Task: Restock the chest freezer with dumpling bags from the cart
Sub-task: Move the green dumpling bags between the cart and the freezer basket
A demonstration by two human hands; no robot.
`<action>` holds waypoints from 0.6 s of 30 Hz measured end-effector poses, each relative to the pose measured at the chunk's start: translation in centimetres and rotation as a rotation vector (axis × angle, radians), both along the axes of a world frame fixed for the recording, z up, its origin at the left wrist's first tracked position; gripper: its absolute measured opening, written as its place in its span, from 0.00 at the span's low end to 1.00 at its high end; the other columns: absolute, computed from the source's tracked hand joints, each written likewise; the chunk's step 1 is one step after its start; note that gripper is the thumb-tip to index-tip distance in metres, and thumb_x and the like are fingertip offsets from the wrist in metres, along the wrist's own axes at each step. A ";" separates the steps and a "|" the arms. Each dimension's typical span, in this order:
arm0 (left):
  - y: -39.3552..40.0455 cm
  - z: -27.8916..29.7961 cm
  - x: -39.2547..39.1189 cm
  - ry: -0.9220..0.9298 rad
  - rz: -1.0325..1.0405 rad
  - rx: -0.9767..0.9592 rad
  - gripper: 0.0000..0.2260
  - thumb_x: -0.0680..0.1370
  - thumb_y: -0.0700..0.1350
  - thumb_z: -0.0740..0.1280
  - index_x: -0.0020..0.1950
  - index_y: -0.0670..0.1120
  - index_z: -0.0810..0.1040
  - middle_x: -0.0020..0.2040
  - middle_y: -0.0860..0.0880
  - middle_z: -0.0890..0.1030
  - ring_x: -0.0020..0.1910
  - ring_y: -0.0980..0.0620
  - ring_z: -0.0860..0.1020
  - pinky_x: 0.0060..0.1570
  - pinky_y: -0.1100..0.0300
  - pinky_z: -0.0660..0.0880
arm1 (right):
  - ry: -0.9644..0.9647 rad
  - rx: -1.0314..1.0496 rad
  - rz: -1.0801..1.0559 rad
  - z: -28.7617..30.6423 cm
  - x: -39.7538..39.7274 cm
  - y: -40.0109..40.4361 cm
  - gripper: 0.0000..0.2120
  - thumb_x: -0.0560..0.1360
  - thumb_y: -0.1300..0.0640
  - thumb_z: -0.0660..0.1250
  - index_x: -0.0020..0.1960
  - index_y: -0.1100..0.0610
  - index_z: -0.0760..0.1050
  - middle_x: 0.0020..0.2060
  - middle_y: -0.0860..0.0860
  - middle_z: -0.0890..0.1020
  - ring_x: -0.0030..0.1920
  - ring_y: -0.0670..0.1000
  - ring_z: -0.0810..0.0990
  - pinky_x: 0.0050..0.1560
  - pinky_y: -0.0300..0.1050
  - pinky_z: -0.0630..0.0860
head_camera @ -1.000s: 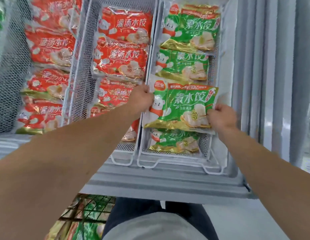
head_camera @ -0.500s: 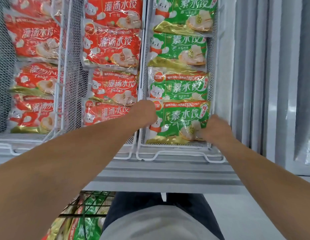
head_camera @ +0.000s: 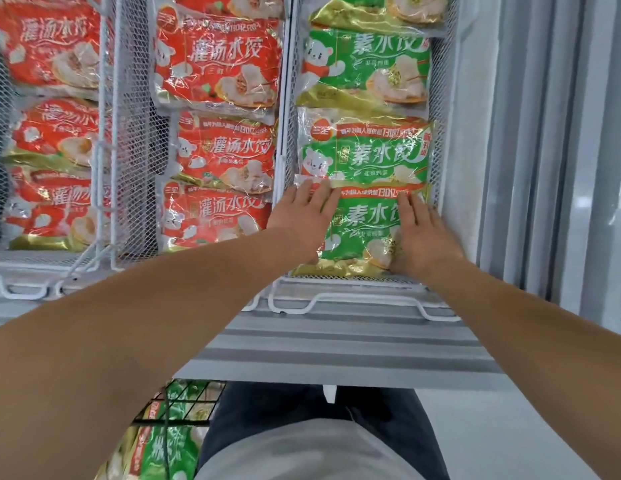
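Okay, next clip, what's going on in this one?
A person is stocking a chest freezer with dumpling bags. Both hands lie flat, fingers straight, on the nearest green bag in the right-hand wire basket: the left hand on its left side, the right hand on its right. The bag lies in the basket, overlapping the green bag behind it. The baskets to the left hold red bags. More green bags sit in the cart at lower left.

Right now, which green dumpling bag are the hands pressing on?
The nearest green bag, at the front of the right-hand basket. Left hand and right hand lie flat on it; the other green bags behind go untouched.
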State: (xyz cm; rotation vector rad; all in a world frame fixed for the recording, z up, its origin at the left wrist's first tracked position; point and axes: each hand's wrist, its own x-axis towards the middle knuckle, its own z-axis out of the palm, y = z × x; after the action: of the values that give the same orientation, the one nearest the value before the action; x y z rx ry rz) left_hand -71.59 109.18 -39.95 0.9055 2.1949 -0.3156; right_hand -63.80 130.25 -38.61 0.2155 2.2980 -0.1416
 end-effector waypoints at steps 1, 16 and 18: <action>0.0 0.2 -0.2 -0.008 0.007 0.013 0.54 0.74 0.59 0.72 0.79 0.45 0.33 0.81 0.44 0.36 0.80 0.39 0.42 0.78 0.44 0.47 | 0.005 -0.015 -0.014 0.1 -0.2 0.1 0.64 0.67 0.42 0.78 0.79 0.52 0.29 0.80 0.52 0.38 0.80 0.58 0.44 0.79 0.57 0.50; -3.4 10.8 4.2 0.163 0.709 0.439 0.31 0.79 0.52 0.67 0.79 0.44 0.61 0.65 0.39 0.78 0.63 0.39 0.76 0.60 0.47 0.76 | 0.289 -0.257 0.188 8.9 -1.2 -2.9 0.34 0.76 0.50 0.69 0.77 0.60 0.61 0.72 0.61 0.68 0.71 0.61 0.68 0.68 0.51 0.67; -4.3 12.1 6.5 0.204 0.819 0.468 0.29 0.79 0.52 0.66 0.77 0.44 0.64 0.65 0.39 0.78 0.63 0.39 0.76 0.59 0.47 0.76 | 0.320 -0.265 0.249 10.0 -0.5 -3.7 0.33 0.76 0.50 0.68 0.76 0.61 0.63 0.71 0.62 0.69 0.70 0.61 0.69 0.67 0.50 0.68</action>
State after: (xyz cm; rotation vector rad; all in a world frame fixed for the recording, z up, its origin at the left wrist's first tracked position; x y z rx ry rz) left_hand -65.08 104.92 -27.85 0.1271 2.6656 0.5359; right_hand -64.28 126.59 -28.62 -0.2462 2.5669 -0.3712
